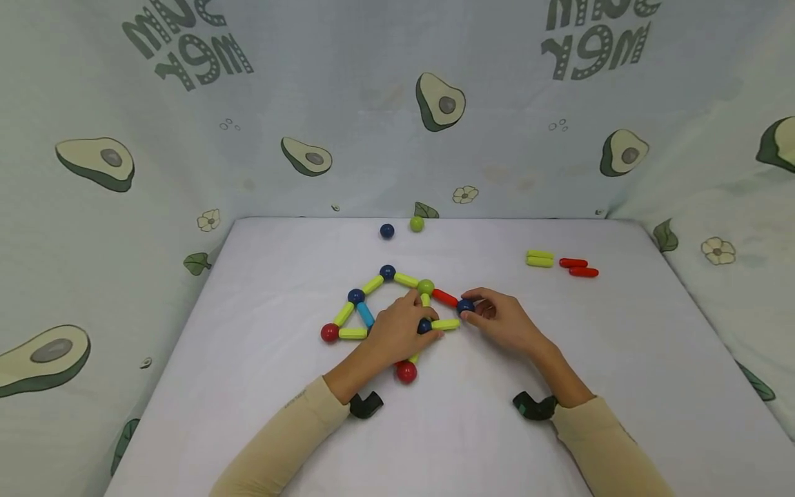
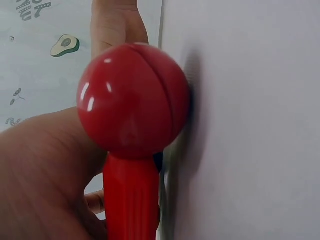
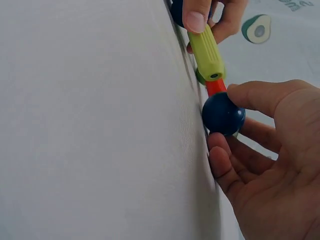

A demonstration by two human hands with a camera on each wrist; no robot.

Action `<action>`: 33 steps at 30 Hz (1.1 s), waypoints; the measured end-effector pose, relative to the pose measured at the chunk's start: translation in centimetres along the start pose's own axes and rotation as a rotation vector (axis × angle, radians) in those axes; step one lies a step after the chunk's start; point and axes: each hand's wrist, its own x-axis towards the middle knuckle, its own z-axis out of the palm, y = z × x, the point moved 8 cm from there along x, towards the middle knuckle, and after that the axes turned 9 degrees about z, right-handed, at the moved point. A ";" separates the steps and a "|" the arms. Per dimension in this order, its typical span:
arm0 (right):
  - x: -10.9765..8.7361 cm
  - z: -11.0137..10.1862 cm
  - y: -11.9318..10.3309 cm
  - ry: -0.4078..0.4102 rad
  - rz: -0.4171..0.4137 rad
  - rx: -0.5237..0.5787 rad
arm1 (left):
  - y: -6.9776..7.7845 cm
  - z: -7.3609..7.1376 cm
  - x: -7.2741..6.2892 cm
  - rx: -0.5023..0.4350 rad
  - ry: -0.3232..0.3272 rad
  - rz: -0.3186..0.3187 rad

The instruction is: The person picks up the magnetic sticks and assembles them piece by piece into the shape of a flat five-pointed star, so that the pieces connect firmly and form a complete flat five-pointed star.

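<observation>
A flat frame of coloured rods and balls lies on the white table, partly covered by my left hand [image 1: 404,328]. That hand grips a dark blue ball [image 1: 424,326], from which a yellow-green rod [image 1: 446,324] sticks out to the right. With thumb and fingers, my right hand [image 1: 499,319] pinches another dark blue ball [image 3: 223,114]. A red rod [image 1: 444,297] links this ball to a green ball [image 1: 425,286]. The yellow-green rod's free end is close to the pinched ball. Under my left wrist is a red ball [image 2: 134,100] on a red rod [image 2: 131,197].
A loose dark blue ball [image 1: 387,231] and green ball [image 1: 417,223] lie at the table's back edge. Farther right are two yellow-green rods [image 1: 540,261] and two red rods [image 1: 584,272]. A patterned cloth [image 1: 373,152] hangs behind the table.
</observation>
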 end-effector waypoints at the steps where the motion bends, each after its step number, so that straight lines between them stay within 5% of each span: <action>1: 0.0 0.0 0.0 0.001 -0.007 0.008 | 0.0 0.0 0.0 -0.005 0.004 -0.003; 22: -0.6 0.8 0.0 0.001 -0.024 0.040 | -0.3 -0.2 -0.3 -0.032 0.043 -0.038; 26: -0.8 0.8 -0.2 0.005 -0.024 0.038 | -1.0 -0.5 -0.4 -0.044 0.071 -0.118; 30: -1.1 0.9 -0.4 -0.001 -0.027 0.036 | -1.7 -0.7 -0.7 -0.022 0.035 -0.201; 33: -1.3 1.1 -0.5 -0.017 -0.019 0.036 | -1.7 -0.6 -0.6 -0.024 -0.022 -0.172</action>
